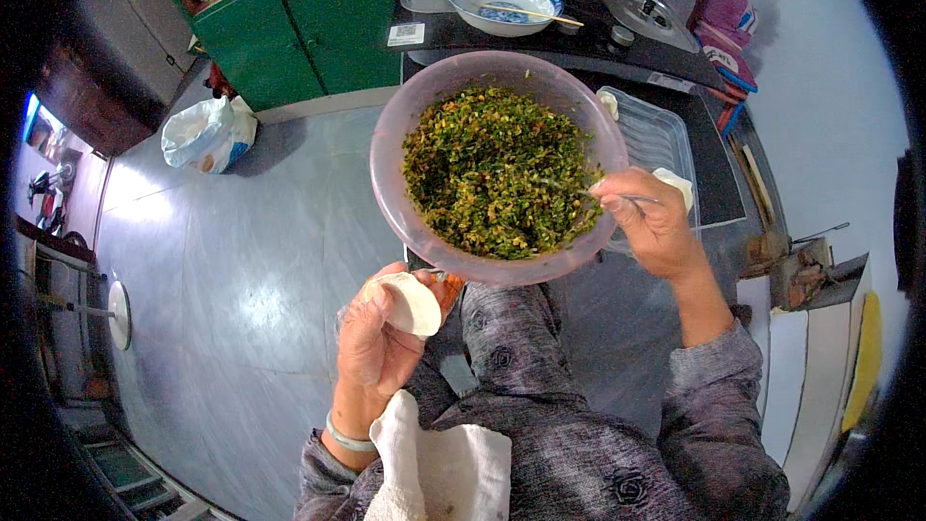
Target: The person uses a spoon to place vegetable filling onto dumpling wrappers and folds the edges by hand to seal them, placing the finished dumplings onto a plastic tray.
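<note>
My left hand (376, 347) holds a round, pale dough wrapper (412, 304) between thumb and fingers, just below a large translucent pink plastic bowl (391, 188). Finely chopped green and yellow-brown filling (499, 174) fills much of the bowl. In my right hand (651, 224), at the bowl's right rim, is a thin metal utensil (636, 197); its far end is in the filling, so its shape cannot be told. A white piece of dough (674, 184) shows behind the right hand, over the edge of a clear plastic tray (651, 130).
A blue-and-white bowl (506, 11) with chopsticks across it stands on the black stove (615, 51), near a glass lid (644, 14). A white cloth (463, 470) lies on my lap. A plastic bag (208, 134) sits on the floor by green cabinets (304, 36).
</note>
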Demonstrator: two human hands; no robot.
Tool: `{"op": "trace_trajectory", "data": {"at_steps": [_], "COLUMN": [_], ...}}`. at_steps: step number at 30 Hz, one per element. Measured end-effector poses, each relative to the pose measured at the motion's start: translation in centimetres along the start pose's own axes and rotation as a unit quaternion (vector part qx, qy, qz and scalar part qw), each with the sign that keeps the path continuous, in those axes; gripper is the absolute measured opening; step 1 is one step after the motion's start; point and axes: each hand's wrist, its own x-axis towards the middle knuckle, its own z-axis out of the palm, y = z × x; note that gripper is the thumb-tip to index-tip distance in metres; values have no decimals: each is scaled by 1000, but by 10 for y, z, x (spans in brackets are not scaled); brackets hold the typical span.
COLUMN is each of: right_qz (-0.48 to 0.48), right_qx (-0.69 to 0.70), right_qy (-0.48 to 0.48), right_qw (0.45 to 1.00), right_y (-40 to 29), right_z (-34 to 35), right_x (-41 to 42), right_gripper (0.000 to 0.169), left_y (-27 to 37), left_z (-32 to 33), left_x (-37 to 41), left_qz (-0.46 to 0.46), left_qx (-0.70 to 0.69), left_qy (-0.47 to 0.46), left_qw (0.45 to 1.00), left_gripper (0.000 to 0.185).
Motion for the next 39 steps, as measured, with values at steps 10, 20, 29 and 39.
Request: {"op": "trace_trajectory", "data": {"at_steps": [10, 20, 29, 39], "right_qz": [158, 303, 361, 318], "right_qx": [229, 329, 410, 485], "right_qy": [8, 53, 140, 175], "right_qw": [960, 893, 826, 796], "right_y": [5, 5, 7, -9], "right_z": [3, 3, 3, -12], "right_x": [-19, -18, -18, 2], "right_gripper": [20, 23, 22, 23], "left_y": [-2, 4, 5, -22], "left_z": [26, 24, 43, 72], "left_x": [2, 4, 23, 55], "left_qz": [20, 40, 29, -46], "left_qx": [-24, 57, 66, 66], "left_qy": [28, 64, 56, 8], "left_qw": [999, 995, 996, 997], "left_gripper": [40, 36, 39, 50]}}
